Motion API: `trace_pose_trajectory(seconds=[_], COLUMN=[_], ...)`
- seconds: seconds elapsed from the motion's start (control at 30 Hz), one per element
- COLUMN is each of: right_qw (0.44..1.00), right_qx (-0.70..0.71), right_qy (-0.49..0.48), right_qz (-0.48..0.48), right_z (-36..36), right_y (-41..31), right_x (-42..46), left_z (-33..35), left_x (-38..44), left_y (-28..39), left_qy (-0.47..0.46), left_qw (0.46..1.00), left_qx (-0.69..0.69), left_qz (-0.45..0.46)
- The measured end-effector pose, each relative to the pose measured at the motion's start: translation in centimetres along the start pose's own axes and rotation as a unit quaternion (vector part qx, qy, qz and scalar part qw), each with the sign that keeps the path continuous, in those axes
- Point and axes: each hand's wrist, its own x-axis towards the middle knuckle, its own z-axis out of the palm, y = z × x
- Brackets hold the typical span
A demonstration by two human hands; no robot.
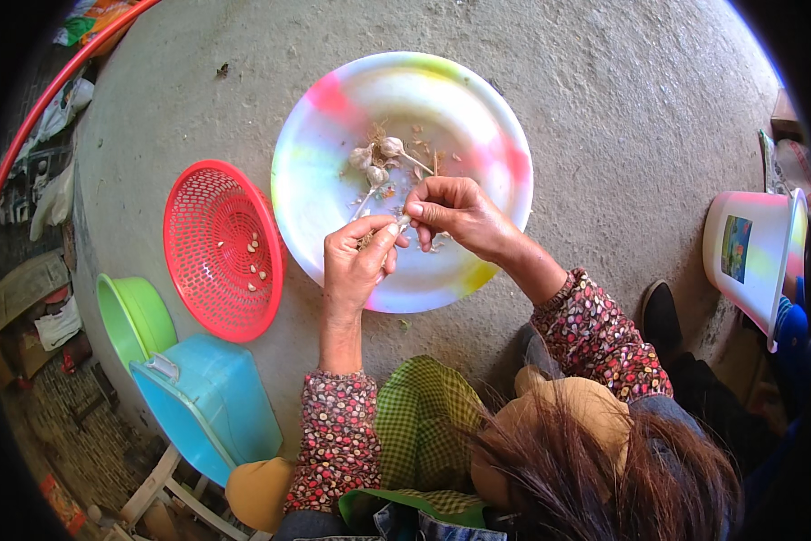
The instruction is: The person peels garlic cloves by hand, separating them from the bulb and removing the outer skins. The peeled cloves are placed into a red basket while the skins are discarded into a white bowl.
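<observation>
Above a multicoloured plastic basin [337, 257], my two hands meet at a pale garlic clove [404, 220]. My left hand [361, 253] grips the clove between thumb and forefinger, with what looks like part of a garlic bulb with roots [365, 241] half hidden under its fingers. From the other side, the thumb and forefinger of my right hand [449, 209] pinch the clove. Inside the basin lie several dried garlic bulbs [377, 176] with stems and roots, among loose bits of skin. Left of the basin, a red perforated plastic basket [202, 270] holds several peeled cloves [253, 248].
A green basin [141, 314] and a light-blue tub [223, 392] stand at the lower left, near a wooden stool [175, 487]. To the right is a white-and-pink tub [743, 237], with a person's dark shoe [661, 314] nearby. A red hose [47, 95] curves along the left side.
</observation>
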Motion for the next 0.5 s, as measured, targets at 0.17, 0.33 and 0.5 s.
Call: trace_pose_trajectory(seconds=[0.17,0.33,0.5], right_qw=[0.994,0.953,0.958], right_qx=[0.110,0.283,0.269], right_qy=[-0.029,-0.099,-0.094], right_qz=[0.007,0.036,0.018], right_z=[0.3,0.6,1.1], right_y=[0.1,1.0,1.0], right_x=[-0.2,-0.3,-0.4], left_z=[0.0,-0.4,-0.2], left_x=[0.0,0.2,0.2], left_y=[-0.3,-0.2,0.9], left_qy=[-0.018,-0.093,-0.088], left_qw=[0.984,0.931,0.938], left_qx=[-0.172,-0.329,-0.304], left_qz=[-0.044,-0.127,-0.141])
